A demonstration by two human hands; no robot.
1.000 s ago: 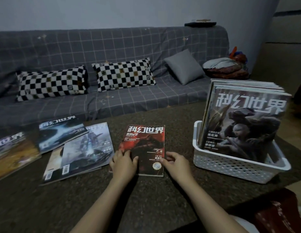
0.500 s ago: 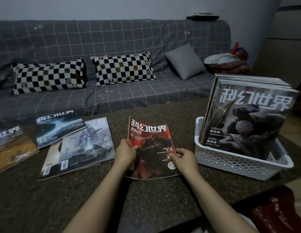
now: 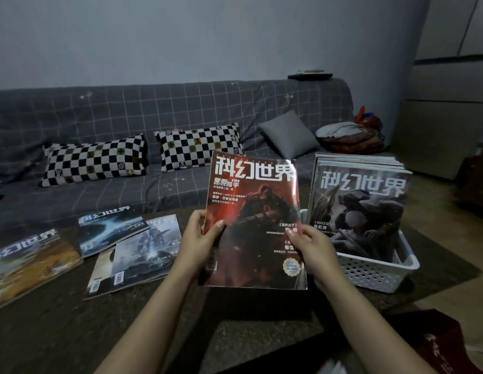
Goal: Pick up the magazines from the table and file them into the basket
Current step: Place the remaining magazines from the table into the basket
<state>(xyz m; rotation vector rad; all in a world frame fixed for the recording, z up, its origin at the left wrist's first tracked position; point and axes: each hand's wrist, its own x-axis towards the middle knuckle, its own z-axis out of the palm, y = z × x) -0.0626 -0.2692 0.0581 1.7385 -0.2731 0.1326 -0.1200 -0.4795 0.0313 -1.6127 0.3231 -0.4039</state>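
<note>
A red magazine (image 3: 255, 211) is held upright above the dark table (image 3: 59, 327), cover facing me. My left hand (image 3: 199, 241) grips its left edge with the thumb on the cover. My right hand (image 3: 313, 247) holds its lower right edge. Just to the right stands a white perforated basket (image 3: 375, 271) with several magazines (image 3: 361, 203) standing upright in it. Several more magazines lie flat on the table to the left: a blue one (image 3: 109, 229), a grey one (image 3: 143, 249) and a yellow-brown one (image 3: 27, 260).
A grey checked sofa (image 3: 127, 114) runs behind the table, with two chequered cushions (image 3: 97, 160), a grey cushion (image 3: 287, 133) and folded cloth (image 3: 348, 134). A dark red cloth (image 3: 437, 346) lies at the lower right, beside the table's corner.
Both hands have lifted the red magazine off the table and raised it upright, and it has shifted right toward the basket. The camera view has tilted up.
</note>
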